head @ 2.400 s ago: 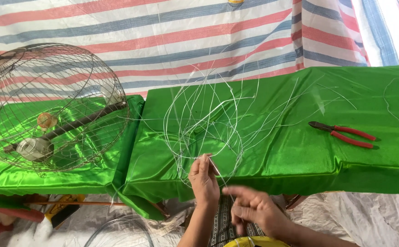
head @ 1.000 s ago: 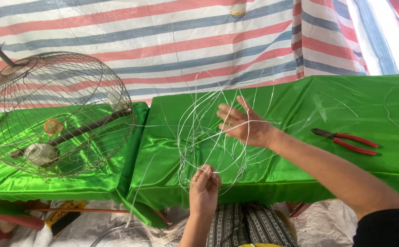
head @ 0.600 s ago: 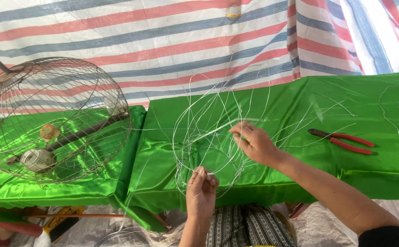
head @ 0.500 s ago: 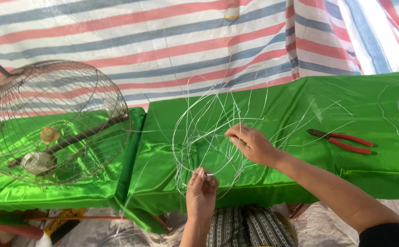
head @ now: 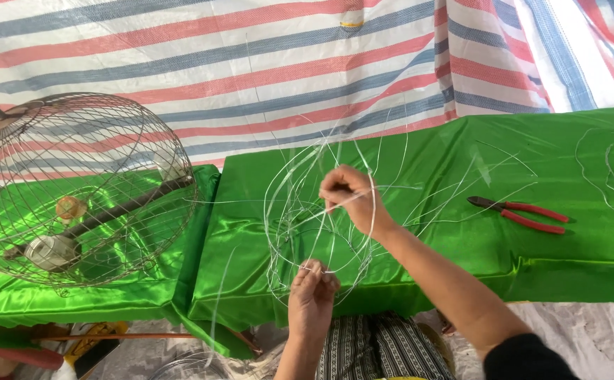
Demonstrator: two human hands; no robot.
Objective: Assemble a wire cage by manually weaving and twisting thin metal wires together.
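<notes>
Wire tangle (head: pixel 300 211): a loose bundle of thin pale wire loops, standing up from the near edge of the right-hand table (head: pixel 462 246), which is draped in shiny green cloth. The loops arch above the cloth and spread toward the striped tarpaulin (head: pixel 251 63) behind.

Left hand (head: pixel 312 299): below the table's front edge, fingers pinched shut on strands at the bottom of the wire tangle.

Right hand (head: pixel 349 197): raised over the table, fingers closed on a strand near the top of the tangle; the forearm runs down to the lower right, ending in a dark sleeve. The two hands are apart, one above the other, with the loops between them.

Pliers (head: pixel 521 213): red-handled, lying flat on the green cloth to the right, well apart from both hands.

Loose wire strands (head: pixel 602 162): scattered on the cloth at the far right.

Wire cage (head: pixel 75 190): large, round, domed, resting on a second green-draped table at the left, with a dark perch and two small cups inside.

Striped trousers (head: pixel 377 348): visible below the table edge, between the arms.
</notes>
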